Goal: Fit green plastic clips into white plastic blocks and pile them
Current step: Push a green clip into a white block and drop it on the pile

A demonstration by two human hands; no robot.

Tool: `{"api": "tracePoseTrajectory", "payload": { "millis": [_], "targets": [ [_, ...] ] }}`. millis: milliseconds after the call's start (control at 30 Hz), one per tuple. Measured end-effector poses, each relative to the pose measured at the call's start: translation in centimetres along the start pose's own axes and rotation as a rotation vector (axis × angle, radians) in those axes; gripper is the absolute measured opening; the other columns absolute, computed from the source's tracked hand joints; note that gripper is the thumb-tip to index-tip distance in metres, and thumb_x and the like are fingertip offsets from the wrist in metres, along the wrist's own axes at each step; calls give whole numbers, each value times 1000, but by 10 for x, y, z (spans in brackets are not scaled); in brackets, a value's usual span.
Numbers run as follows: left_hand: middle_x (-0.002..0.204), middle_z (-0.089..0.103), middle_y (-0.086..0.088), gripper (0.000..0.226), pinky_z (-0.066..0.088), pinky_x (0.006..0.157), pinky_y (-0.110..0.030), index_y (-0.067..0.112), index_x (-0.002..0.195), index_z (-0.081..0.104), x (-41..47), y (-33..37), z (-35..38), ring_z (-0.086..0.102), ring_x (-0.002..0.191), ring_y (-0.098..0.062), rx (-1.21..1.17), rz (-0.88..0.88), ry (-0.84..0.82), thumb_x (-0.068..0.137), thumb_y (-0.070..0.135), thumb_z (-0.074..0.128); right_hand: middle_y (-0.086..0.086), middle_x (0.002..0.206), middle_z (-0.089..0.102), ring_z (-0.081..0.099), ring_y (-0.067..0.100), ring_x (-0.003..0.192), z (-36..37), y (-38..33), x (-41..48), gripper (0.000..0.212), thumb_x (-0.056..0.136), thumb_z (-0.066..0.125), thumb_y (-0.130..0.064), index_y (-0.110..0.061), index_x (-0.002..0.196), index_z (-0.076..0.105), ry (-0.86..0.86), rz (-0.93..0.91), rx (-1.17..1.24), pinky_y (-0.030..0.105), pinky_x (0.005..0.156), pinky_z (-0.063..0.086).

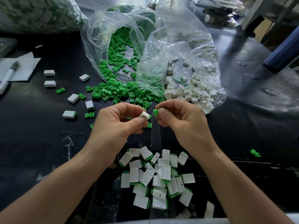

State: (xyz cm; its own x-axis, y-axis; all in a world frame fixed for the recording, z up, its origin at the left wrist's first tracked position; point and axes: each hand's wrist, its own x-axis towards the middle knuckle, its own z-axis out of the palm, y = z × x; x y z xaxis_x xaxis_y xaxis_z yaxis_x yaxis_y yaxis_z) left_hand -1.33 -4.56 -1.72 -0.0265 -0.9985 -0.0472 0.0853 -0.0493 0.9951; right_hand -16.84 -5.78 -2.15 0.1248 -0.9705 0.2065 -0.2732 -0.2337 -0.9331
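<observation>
Nearest the viewer, a loose pile of finished white blocks (158, 177) lies on a black table (40, 143). Each block shows a green edge where a clip sits inside it, and some have a short dark slit on one face.

Two bare forearms reach forward over this pile. The left hand (116, 125) has its fingers curled and pinches a single white block (144, 115) between thumb and fingertips. The right hand (179, 120) is also curled, and its thumb and forefinger pinch a green clip (155, 112). The clip and the block are just beside each other, with a small gap between them.

To the left of the hands, a few assembled blocks (69, 114) and stray green clips lie scattered on the table. A lone clip (255, 153) lies well apart on the right.

Just beyond the hands, a heap of green clips (116, 91) spills from the mouth of a clear plastic bag (103, 38). Beside it on the right, a heap of empty white blocks (191, 92) spills from a second clear bag (186, 50).

At the far left edge, a marker pen (8, 76) rests on a sheet of white paper (24, 65). The pen is too blurred for any label to be read. Behind it, in the far left corner, stands a large bag (37, 13) filled with white and green parts. At the far right is a dark blue cylinder (284, 50).
</observation>
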Motion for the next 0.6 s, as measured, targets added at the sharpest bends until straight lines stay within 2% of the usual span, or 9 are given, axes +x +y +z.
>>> {"api": "tracePoseTrajectory", "payload": {
  "millis": [133,233,300,433,600],
  "targets": [
    [72,63,-6,21,54,57,-19,12,87,65,1,0,0,69,64,-15,-107,-20,-2,82,-7,57,-2,77,69,67,16,76,0,-1,-1,22,85,63,-10,-31,81,65,0,-4,-5,35,74,58],
    [71,60,-6,26,54,55,-20,12,82,67,2,-1,0,69,63,-17,-126,-47,-40,83,-10,54,-6,78,68,66,14,76,1,0,-1,22,85,64,-11,-33,81,64,-8,-1,-43,38,75,57],
    [69,65,-5,21,54,56,-21,12,77,66,1,-1,-1,68,66,-18,-105,-60,-45,79,-8,59,-8,76,66,65,13,76,3,0,-1,24,85,64,-11,-34,80,63,-17,-8,-69,40,75,57],
    [69,70,0,16,52,57,-16,12,73,64,2,0,-2,64,65,-8,-41,-36,-36,62,3,69,-9,74,66,65,11,73,3,-2,-2,24,85,64,-12,-35,79,63,-17,-10,-70,39,74,57],
    [69,64,-1,23,53,54,-20,11,81,62,2,-1,-2,69,62,-15,-119,-73,-30,75,-10,60,-5,76,67,66,14,76,3,-2,-3,24,86,62,-10,-34,79,64,-16,10,-44,42,76,56]
  ]
}}
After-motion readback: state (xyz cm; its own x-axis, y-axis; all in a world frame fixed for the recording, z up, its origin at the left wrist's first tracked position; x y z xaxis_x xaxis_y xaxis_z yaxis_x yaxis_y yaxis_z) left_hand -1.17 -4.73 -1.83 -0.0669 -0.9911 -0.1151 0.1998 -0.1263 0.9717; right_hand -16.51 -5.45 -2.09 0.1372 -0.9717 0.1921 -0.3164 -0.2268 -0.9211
